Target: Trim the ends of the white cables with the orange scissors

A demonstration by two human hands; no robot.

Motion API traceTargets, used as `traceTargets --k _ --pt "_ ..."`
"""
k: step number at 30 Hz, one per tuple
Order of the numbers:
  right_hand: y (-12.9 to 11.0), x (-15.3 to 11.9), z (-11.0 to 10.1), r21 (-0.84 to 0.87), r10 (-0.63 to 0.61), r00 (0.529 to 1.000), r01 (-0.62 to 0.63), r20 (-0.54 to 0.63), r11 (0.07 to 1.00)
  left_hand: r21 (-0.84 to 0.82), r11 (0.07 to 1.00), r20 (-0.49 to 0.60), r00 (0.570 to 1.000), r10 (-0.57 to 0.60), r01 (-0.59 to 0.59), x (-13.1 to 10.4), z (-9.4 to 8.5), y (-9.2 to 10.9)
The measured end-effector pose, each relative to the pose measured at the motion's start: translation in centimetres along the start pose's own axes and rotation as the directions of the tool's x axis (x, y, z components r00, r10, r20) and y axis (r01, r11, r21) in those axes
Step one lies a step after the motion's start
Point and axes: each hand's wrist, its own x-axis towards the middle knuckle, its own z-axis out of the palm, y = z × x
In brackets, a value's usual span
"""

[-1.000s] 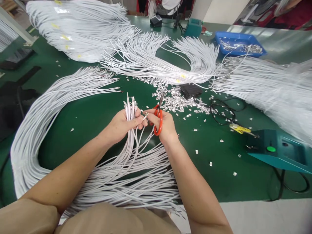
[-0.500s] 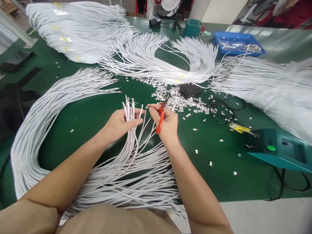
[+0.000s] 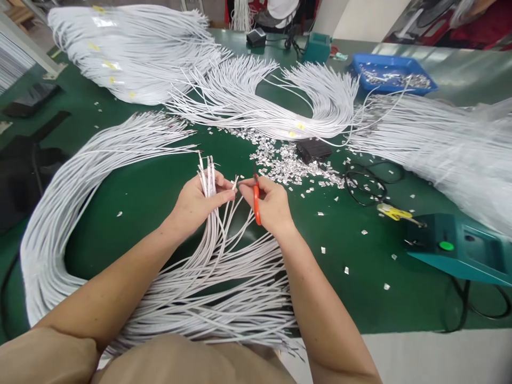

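My left hand (image 3: 196,200) is closed round a small bunch of white cables (image 3: 208,184), their ends pointing up past the fingers. Between its thumb and fingers one cable end (image 3: 234,185) stands apart from the bunch. My right hand (image 3: 270,201) holds red-handled scissors or cutters (image 3: 256,201) against the palm, the dark tip pointing away from me. Its thumb and forefinger reach to that single cable end; whether they touch it I cannot tell. Below both hands, many loose white cables (image 3: 224,298) spread across the green table.
Small silvery pieces (image 3: 288,162) lie scattered around a black block (image 3: 314,150). Cable bundles (image 3: 132,53) fill the back and the right side. A blue tray (image 3: 394,88) holds more silvery pieces. At right stands a teal device (image 3: 452,250) beside a yellow-handled tool (image 3: 394,212).
My right hand has turned, so the red-handled tool stands more upright. The single cable end has come to my left thumb and fingers, and the bunch has shifted slightly left.
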Motion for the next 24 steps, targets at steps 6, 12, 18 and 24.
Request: traceTargets --k 6,12,18,24 --pt "0.68 -0.01 -0.27 -0.548 -0.069 0.992 0.117 0.107 0.828 0.073 0.997 -0.024 1.0 0.012 -0.01 0.04 -0.09 0.01" --pt "0.41 -0.31 -0.34 -0.684 -0.087 0.987 0.156 0.134 0.712 0.166 0.985 -0.018 0.998 0.055 -0.051 -0.01 -0.2 0.11" --pt "0.53 -0.39 -0.37 -0.714 -0.136 0.982 0.19 0.133 0.674 0.142 0.989 -0.022 0.999 0.035 -0.032 -0.01 -0.08 0.41" --pt "0.82 -0.35 -0.3 -0.714 -0.191 0.972 0.231 0.137 0.661 -0.04 0.999 0.142 0.99 -0.016 0.022 0.04 -0.29 0.62"
